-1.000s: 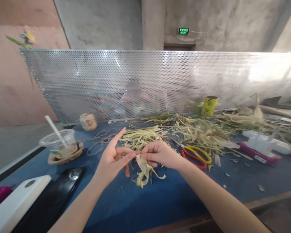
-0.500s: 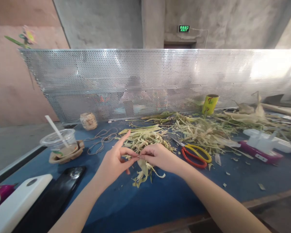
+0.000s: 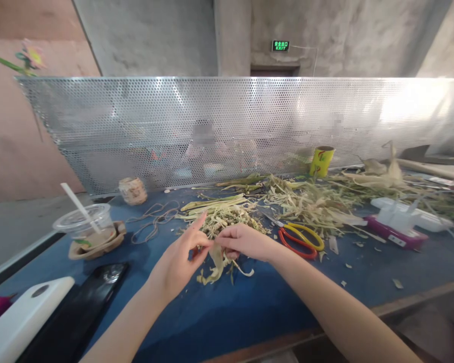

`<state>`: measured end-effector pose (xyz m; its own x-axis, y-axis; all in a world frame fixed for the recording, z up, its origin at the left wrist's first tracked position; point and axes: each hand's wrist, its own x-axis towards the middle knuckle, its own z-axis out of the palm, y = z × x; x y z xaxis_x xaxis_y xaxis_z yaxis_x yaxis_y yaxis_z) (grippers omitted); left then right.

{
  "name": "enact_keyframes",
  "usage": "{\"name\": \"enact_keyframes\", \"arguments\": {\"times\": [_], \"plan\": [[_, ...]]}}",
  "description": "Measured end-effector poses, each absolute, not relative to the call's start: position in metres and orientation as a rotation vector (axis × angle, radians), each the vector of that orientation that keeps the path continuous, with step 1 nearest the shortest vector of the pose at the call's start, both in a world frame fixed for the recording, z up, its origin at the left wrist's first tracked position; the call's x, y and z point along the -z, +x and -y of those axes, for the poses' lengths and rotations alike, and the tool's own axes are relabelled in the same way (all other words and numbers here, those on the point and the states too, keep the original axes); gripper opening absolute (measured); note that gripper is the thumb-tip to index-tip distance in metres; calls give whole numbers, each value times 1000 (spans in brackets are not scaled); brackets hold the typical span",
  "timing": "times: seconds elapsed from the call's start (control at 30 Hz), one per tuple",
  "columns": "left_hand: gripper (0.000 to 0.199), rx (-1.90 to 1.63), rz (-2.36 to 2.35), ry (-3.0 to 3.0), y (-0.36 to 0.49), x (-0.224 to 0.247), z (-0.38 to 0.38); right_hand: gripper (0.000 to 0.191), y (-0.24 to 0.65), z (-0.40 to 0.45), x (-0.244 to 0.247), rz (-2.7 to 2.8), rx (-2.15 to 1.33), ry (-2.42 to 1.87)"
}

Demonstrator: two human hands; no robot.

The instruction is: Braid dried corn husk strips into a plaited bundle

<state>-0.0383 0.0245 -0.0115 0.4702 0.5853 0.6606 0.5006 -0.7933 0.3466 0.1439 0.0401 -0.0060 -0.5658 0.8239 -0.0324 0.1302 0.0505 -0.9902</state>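
Your husk (image 3: 217, 259) is pale cream-green, your desk (image 3: 272, 315) blue. Your scissors (image 3: 283, 225) pair one red loop with one yellow. You also see a yellow tube (image 3: 321, 162) with red and green marks, a black phone (image 3: 79, 308), a magenta block (image 3: 395, 237), a silvery screen (image 3: 147, 111) patterned with round holes, and a green-lettered exit sign (image 3: 280, 46).

Scrap pile (image 3: 236, 218) is in the middle of the table (image 3: 245, 322), just behind the left hand (image 3: 181, 259) and right hand (image 3: 245, 241), husk strip (image 3: 217, 258) hanging between them. Scissors (image 3: 289, 227) lie right of the pile, power strip (image 3: 395, 237) further right. Left side's got a cup (image 3: 85, 222) in its carrier (image 3: 94, 250), string (image 3: 154, 222) to its right, phone (image 3: 93, 302) in front. Screen (image 3: 212, 111) runs along the back.
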Motion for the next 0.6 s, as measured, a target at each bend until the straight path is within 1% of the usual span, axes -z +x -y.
{"name": "enact_keyframes", "arguments": {"times": [0.07, 0.17, 0.27, 0.33, 0.43, 0.47, 0.6], "plan": [[43, -1207, -888, 2701, -40, 9, -25, 23, 145, -43, 9, 1614, -1732, -878], [38, -1121, -859, 2751, -44, 7, -27, 28, 146, -45, 13, 1460, -1934, -759], [33, -1051, -864, 2718, -47, 7, -30, 29, 147, -44, 11, 1361, -2057, -713], [39, -1077, -840, 2654, -47, 8, -30, 30, 148, -42, 9, 1319, -2116, -710], [68, -1166, -836, 2461, -45, 10, -28, 29, 149, -40, 5, 1360, -2097, -704], [73, -1174, -854, 2386, -44, 10, -27, 29, 150, -40, 5, 1392, -2066, -703], [74, -1148, -856, 2277, -43, 9, -24, 30, 150, -39, 5, 1407, -2060, -672]]}}
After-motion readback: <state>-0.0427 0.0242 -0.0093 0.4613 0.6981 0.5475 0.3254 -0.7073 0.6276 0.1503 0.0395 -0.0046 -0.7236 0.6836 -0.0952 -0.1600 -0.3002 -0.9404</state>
